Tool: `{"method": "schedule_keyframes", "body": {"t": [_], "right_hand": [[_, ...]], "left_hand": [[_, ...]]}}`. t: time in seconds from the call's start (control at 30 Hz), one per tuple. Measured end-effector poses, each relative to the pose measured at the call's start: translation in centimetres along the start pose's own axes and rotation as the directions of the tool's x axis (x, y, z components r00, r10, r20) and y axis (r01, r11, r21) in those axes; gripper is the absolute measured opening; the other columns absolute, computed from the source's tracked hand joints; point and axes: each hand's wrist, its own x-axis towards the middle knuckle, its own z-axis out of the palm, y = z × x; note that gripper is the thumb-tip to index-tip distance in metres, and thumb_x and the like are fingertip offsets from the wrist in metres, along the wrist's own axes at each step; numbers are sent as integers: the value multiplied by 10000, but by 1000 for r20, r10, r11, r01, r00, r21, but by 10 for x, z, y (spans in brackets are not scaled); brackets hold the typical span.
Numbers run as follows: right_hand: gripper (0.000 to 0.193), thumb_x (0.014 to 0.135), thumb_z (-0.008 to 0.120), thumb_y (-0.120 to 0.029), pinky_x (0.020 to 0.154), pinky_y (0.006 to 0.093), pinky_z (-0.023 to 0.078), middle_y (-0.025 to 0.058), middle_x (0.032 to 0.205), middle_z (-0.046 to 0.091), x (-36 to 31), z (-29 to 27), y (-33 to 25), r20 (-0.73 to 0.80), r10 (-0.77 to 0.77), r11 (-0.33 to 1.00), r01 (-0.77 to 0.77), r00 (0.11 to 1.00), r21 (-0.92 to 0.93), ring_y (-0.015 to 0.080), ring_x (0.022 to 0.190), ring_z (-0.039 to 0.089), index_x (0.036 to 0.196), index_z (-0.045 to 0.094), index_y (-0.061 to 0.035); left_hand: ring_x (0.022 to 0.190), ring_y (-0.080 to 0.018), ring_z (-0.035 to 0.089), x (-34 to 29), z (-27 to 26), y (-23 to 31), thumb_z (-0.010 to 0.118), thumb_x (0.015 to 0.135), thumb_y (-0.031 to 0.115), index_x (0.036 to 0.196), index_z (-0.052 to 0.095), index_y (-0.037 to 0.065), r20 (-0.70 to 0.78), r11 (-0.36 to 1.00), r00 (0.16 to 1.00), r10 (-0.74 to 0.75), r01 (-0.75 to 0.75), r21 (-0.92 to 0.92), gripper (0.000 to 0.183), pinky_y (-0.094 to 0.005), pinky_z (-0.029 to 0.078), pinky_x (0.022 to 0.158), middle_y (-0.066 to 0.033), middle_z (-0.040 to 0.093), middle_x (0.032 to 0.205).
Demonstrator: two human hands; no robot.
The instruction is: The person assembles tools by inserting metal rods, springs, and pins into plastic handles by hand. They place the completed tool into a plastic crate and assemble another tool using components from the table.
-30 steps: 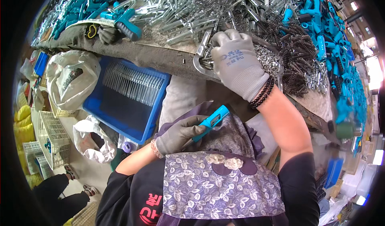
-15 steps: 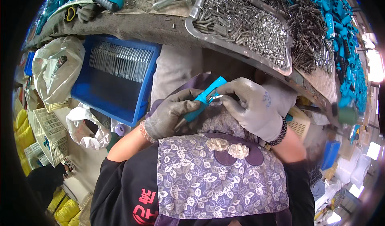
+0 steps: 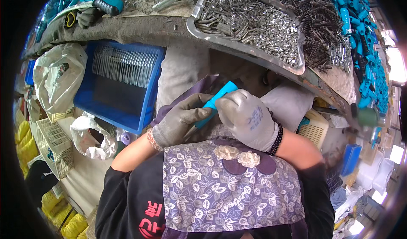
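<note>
My left hand (image 3: 183, 116), in a grey-coated work glove, is wrapped round a teal plastic tool handle (image 3: 225, 89) that slants up to the right above my lap. A thin metal rod (image 3: 191, 131) sticks out below the same hand. Against the handle's right side, my right hand (image 3: 249, 118) is closed, its gloved fingers curled in. Whatever those fingertips grip is hidden behind the hand. Beneath both hands is the flowered apron (image 3: 233, 192).
A metal tray (image 3: 248, 25) of small metal parts lies on the bench ahead, with dark springs (image 3: 324, 35) and teal plastic pieces (image 3: 366, 65) to its right. Left of my knees sits a blue crate (image 3: 146, 107) holding a row of metal rods (image 3: 123, 65). White bags (image 3: 59, 75) stand further left.
My right hand has gone from pinching a small silvery part at the handle's slot to being curled close over the handle, turned and shifted left. My left hand keeps its hold.
</note>
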Motion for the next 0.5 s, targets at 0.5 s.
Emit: {"method": "schedule_keyframes", "body": {"t": [0.5], "right_hand": [[369,855,753,-258,932,406,483,97,1176,615,5,-67,19,-44,58,959,-43,997,279,290,1064,618,1176,641,-115]], "left_hand": [[1326,-193,459,-3,13,15,646,982,330,1494,374,-4,284,853,944,169,-284,438,669,-369,346,1127,-98,492,1440]]}}
